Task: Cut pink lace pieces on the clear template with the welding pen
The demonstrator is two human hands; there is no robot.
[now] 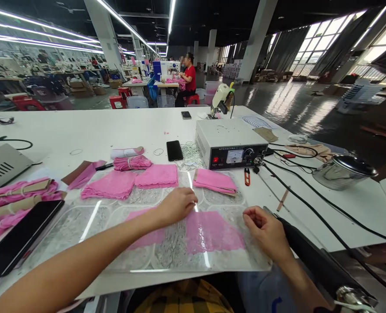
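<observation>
The head-worn camera is positioned on the near side of the control box (233,141), above its top face, facing forward and down. The wearer's checked garment (186,300), on the near side of the box, is close beneath the lens. The left hand (179,206) and right hand (267,232) occupy close range, nearer than the box. Beyond the box, coverage extends to distant columns (257,39) and ceiling lights (172,17).
</observation>
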